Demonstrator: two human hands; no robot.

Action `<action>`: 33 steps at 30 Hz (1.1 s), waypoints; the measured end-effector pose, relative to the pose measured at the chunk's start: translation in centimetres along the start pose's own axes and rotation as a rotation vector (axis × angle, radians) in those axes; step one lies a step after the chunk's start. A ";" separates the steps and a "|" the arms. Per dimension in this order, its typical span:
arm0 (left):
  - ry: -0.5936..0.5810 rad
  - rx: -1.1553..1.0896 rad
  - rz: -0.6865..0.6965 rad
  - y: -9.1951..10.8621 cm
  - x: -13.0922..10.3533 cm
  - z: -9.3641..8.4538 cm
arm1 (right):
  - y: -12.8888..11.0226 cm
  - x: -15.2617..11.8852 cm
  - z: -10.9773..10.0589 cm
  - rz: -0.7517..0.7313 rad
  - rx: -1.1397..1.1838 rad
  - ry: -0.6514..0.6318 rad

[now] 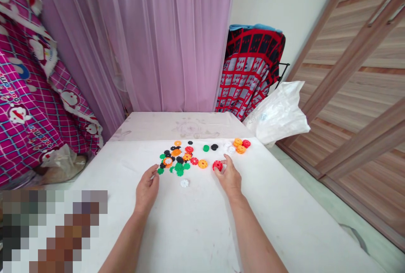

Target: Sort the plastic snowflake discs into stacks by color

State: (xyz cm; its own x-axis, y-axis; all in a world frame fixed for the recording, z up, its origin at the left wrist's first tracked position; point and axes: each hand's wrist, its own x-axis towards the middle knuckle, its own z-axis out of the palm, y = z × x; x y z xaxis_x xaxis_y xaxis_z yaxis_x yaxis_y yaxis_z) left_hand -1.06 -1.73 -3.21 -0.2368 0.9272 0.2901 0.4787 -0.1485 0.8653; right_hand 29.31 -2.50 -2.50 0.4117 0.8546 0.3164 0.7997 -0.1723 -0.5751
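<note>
My right hand has its thumb and fingers around a red notched disc at the table's centre right. Left of the pile, my left hand is near a green disc; whether its fingertips hold anything is too small to tell. The pile mixes green, black, orange, red and white discs, with an orange disc at its right edge. A white disc lies in front of it. Farther back are a green disc, a black disc, white discs and several orange and red discs.
A white table carries the discs. A white plastic bag stands at its back right corner. Behind are a purple curtain and a red patterned cloth. Wooden cabinet doors rise on the right, a pink checked cloth on the left.
</note>
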 end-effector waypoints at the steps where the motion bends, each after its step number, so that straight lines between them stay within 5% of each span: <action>1: 0.000 -0.001 -0.001 0.0 0.0 0.0 | 0.0 0.0 0.0 0.004 0.003 0.000; 9: 0.007 -0.011 -0.013 0.2 0.0 0.0 | 0.4 -0.4 0.0 -0.038 0.057 0.110; 12: 0.010 -0.020 -0.031 0.3 0.1 0.1 | -1.0 -0.5 -0.2 -0.170 0.022 0.136; 16: 0.012 -0.037 -0.054 0.4 0.2 0.2 | -4.7 0.1 0.1 -0.405 -0.125 -0.013; 22: 0.027 -0.104 -0.053 0.0 0.2 0.3 | -8.9 2.0 1.6 -0.417 -0.319 -0.295; 27: 0.026 -0.116 -0.053 -0.2 0.1 0.5 | -9.7 2.9 2.2 -0.383 -0.362 -0.415; 33: 0.018 -0.101 -0.062 0.1 0.1 0.4 | -9.1 2.6 3.2 -0.375 -0.234 -0.361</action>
State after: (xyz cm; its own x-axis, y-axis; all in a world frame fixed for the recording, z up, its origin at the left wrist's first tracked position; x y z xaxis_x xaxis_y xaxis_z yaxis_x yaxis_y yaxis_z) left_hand -0.68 -1.52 -3.26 -0.2792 0.9294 0.2416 0.3752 -0.1261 0.9183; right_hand 21.70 2.86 1.19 -0.0614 0.9844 0.1649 0.9548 0.1061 -0.2776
